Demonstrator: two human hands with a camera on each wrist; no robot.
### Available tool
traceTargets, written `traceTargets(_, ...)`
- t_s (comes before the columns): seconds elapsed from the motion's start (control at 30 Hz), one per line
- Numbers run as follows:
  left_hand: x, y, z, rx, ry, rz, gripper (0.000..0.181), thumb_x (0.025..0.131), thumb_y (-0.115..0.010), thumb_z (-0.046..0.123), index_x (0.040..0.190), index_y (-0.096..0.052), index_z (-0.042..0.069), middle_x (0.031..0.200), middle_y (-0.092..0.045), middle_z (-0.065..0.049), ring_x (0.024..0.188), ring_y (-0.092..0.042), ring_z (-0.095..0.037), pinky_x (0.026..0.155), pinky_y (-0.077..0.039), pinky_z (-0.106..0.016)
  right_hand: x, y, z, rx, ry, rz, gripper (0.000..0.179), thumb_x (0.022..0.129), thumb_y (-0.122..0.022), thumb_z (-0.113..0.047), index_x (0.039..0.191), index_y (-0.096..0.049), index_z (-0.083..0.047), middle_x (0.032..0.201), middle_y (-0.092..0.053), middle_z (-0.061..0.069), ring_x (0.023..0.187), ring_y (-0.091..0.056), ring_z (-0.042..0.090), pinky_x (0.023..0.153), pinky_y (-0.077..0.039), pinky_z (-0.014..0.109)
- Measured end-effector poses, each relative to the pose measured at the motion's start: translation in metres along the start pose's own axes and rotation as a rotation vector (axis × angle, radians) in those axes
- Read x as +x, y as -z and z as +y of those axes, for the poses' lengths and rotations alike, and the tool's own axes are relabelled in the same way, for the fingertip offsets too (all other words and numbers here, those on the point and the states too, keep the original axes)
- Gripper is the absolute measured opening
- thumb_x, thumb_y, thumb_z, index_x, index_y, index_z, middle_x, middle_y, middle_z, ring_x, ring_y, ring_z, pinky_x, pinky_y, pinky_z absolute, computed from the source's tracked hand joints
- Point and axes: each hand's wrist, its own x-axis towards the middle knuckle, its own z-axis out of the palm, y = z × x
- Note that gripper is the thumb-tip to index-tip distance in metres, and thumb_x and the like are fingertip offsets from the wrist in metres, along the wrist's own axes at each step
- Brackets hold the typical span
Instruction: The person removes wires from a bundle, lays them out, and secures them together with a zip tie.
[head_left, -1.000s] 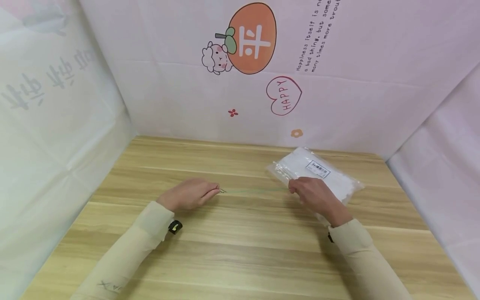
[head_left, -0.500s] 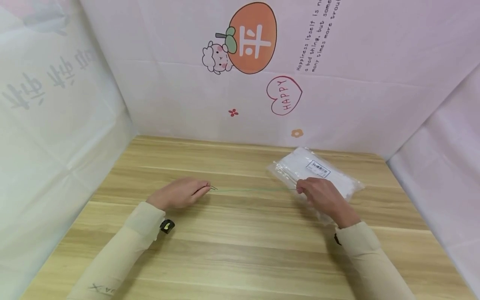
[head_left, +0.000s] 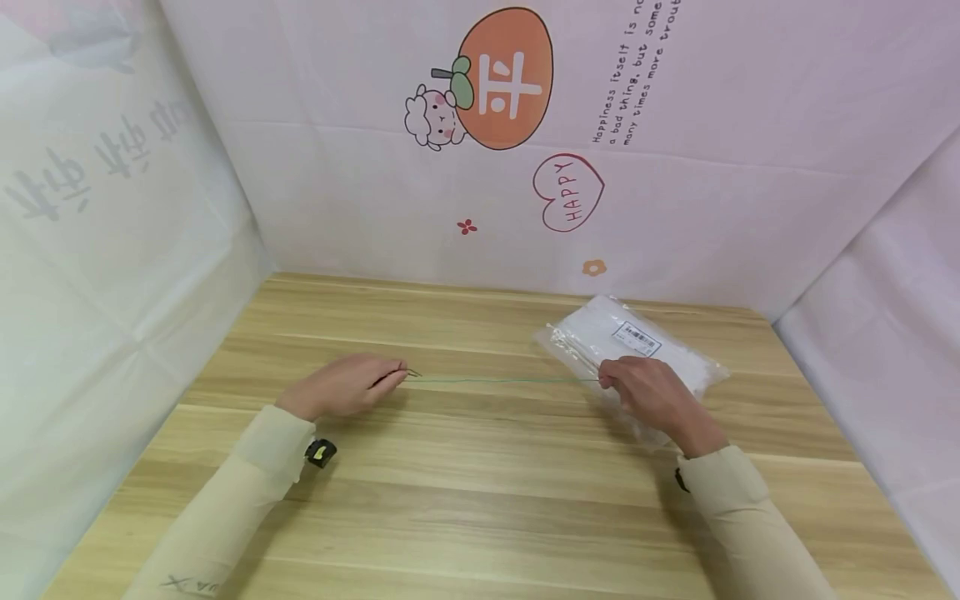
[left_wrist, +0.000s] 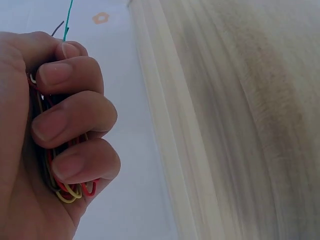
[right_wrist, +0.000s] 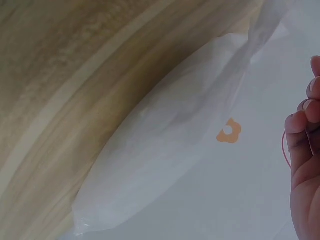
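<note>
One bundle of coloured wires (left_wrist: 72,192) fills the curled fingers of the left hand (head_left: 341,387), left of the plastic bag (head_left: 667,360) on the desk (head_left: 465,500), its green wire (head_left: 495,381) stretching nearly straight to the pinching fingers of the right hand (head_left: 648,393) by the bag, where crinkled edges could snag it and overpulling could snap it.

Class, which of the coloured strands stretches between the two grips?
The green strand: it runs nearly straight from the left grip to the right grip, whereas the red strands and yellow strands lie looped inside the left grip.
</note>
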Motion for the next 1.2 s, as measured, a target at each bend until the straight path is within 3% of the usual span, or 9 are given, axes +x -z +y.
traceTargets(0.2,-0.004,0.003,-0.001,-0.037,0.014,0.004,0.027,0.114,-0.045,0.022,0.095,-0.062,0.013,0.073,-0.045,0.010,0.067,-0.045,-0.004,0.071,-0.044,-0.028,0.000,0.001,0.000,-0.006,0.006,0.001,0.027,0.092,-0.061,0.010,0.083,-0.067,-0.015,0.076,-0.069,-0.002,0.069,-0.059,0.008,0.063,-0.052,0.034)
traceTargets(0.3,-0.007,0.004,-0.004,-0.042,0.013,0.003,0.029,0.114,-0.044,0.023,0.104,-0.067,0.009,0.077,-0.053,0.007,0.070,-0.048,-0.004,0.073,-0.047,-0.031,-0.002,0.004,0.002,-0.005,0.004,-0.004,0.027,0.088,-0.060,0.011,0.084,-0.066,-0.015,0.076,-0.069,-0.003,0.068,-0.058,0.009,0.062,-0.052,0.035)
traceTargets(0.43,-0.020,0.008,-0.014,0.023,0.066,0.035,0.028,0.112,-0.047,0.020,0.117,-0.072,0.008,0.085,-0.064,0.003,0.077,-0.054,-0.006,0.079,-0.052,-0.037,-0.009,0.007,0.010,-0.028,-0.025,0.028,0.030,0.084,-0.062,0.014,0.081,-0.064,-0.016,0.071,-0.065,-0.004,0.062,-0.052,0.009,0.059,-0.049,0.034)
traceTargets(0.57,-0.029,0.010,-0.024,0.066,0.117,0.057,0.023,0.111,-0.049,0.017,0.103,-0.069,0.011,0.076,-0.056,0.006,0.071,-0.051,-0.007,0.073,-0.049,-0.035,-0.015,0.006,0.016,-0.026,-0.050,0.014,0.029,0.088,-0.061,0.013,0.080,-0.064,-0.016,0.069,-0.062,-0.005,0.063,-0.051,0.009,0.061,-0.049,0.034)
traceTargets(0.7,-0.024,0.005,-0.023,0.063,0.098,0.046,0.026,0.113,-0.046,0.024,0.101,-0.066,0.014,0.073,-0.049,0.008,0.069,-0.048,-0.007,0.073,-0.047,-0.034,-0.015,0.005,0.015,-0.007,-0.070,-0.045,0.026,0.092,-0.061,0.008,0.081,-0.064,-0.016,0.071,-0.063,-0.007,0.065,-0.055,0.011,0.063,-0.050,0.037)
traceTargets(0.8,-0.018,0.000,-0.015,0.063,0.078,0.033,0.027,0.114,-0.045,0.028,0.104,-0.067,0.016,0.077,-0.052,0.008,0.074,-0.052,-0.008,0.078,-0.050,-0.036,-0.014,0.005,0.013,-0.012,-0.082,-0.059,0.026,0.091,-0.061,0.007,0.081,-0.064,-0.016,0.070,-0.064,-0.007,0.064,-0.056,0.012,0.063,-0.050,0.037)
traceTargets(0.87,-0.013,-0.002,-0.009,0.059,0.062,0.021,0.027,0.113,-0.047,0.031,0.097,-0.064,0.018,0.076,-0.050,0.008,0.073,-0.051,-0.008,0.076,-0.049,-0.035,-0.014,0.004,0.011,-0.017,-0.087,-0.055,0.025,0.091,-0.064,0.006,0.080,-0.065,-0.016,0.071,-0.066,-0.007,0.063,-0.056,0.013,0.062,-0.050,0.038)
traceTargets(1.03,-0.001,-0.010,0.005,0.061,-0.005,0.004,0.029,0.108,-0.059,0.034,0.084,-0.050,0.020,0.072,-0.043,0.009,0.065,-0.042,-0.006,0.062,-0.037,-0.026,-0.012,0.003,0.008,-0.009,-0.083,-0.057,0.026,0.090,-0.068,0.005,0.079,-0.064,-0.017,0.071,-0.067,-0.007,0.063,-0.055,0.011,0.062,-0.050,0.037)
traceTargets(1.2,0.008,-0.022,0.007,0.167,-0.060,-0.047,0.025,0.102,-0.069,0.034,0.092,-0.052,0.018,0.073,-0.044,0.010,0.065,-0.038,-0.005,0.061,-0.034,-0.023,-0.008,-0.001,0.005,0.015,-0.059,-0.083,0.026,0.093,-0.068,0.002,0.079,-0.059,-0.018,0.069,-0.061,-0.009,0.063,-0.051,0.010,0.062,-0.047,0.035)
